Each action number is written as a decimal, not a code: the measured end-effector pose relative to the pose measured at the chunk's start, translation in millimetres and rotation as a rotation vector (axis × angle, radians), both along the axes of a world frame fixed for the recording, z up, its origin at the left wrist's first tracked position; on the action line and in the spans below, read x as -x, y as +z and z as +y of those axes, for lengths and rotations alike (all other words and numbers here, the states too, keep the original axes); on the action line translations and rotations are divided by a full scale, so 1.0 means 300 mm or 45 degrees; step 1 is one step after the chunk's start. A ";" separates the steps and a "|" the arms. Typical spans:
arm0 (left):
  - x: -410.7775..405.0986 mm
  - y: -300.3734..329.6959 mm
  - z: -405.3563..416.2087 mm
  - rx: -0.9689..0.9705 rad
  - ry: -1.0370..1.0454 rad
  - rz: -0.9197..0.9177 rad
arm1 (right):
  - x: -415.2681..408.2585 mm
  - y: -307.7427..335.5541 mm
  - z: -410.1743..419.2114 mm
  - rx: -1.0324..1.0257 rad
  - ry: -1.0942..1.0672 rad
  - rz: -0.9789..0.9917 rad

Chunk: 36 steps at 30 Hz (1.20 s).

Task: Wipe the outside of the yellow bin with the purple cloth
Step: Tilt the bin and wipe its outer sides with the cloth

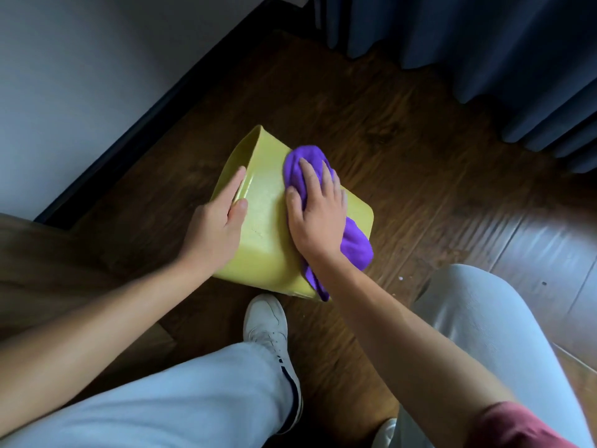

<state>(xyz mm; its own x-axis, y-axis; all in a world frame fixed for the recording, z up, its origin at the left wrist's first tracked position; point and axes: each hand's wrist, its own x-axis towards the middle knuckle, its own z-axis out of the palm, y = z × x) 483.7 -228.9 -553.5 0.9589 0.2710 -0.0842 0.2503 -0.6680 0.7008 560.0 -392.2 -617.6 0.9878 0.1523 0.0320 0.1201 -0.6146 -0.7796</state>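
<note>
The yellow bin (pixel 265 218) lies on its side on the dark wooden floor, its open mouth turned to the upper left. My left hand (pixel 219 221) grips the bin at the near part of its rim, fingers along the edge and thumb on the outer wall. My right hand (pixel 316 211) presses flat on the purple cloth (pixel 353 244), which is bunched against the bin's upper right side. Cloth shows beyond my fingertips and hangs down past my wrist to the bin's base.
A white wall (pixel 80 76) with a dark skirting board runs along the left. Dark blue curtains (pixel 484 53) hang at the back right. My legs in light trousers and a white shoe (pixel 268 328) are close to the bin's base. Wooden floor (pixel 420 140) lies to the right.
</note>
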 end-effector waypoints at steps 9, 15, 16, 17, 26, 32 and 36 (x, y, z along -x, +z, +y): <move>0.009 -0.018 0.034 0.098 0.081 0.044 | 0.054 -0.239 -0.257 0.076 -0.344 0.385; 0.009 -0.010 0.037 0.111 0.093 0.035 | 0.040 -0.274 -0.294 0.053 -0.521 0.625; 0.009 -0.010 0.038 0.118 0.098 0.037 | 0.038 -0.280 -0.303 0.065 -0.567 0.695; 0.007 -0.011 0.039 0.123 0.102 0.045 | 0.034 -0.281 -0.310 0.095 -0.603 0.742; -0.010 0.014 0.004 0.152 0.128 0.059 | -0.020 0.065 -0.189 -0.184 -0.262 0.097; -0.035 0.002 -0.003 0.061 0.134 0.001 | 0.004 0.222 0.089 -0.408 -0.039 0.010; -0.029 -0.001 -0.005 -0.042 0.092 -0.023 | 0.016 0.159 0.152 -0.421 -0.024 -0.079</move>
<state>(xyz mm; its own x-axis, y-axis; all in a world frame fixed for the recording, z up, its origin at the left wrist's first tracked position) 492.3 -230.6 -553.8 0.9380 0.3419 -0.0567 0.2861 -0.6716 0.6834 555.3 -346.7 -569.9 0.9850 0.1055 0.1368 0.1645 -0.3321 -0.9288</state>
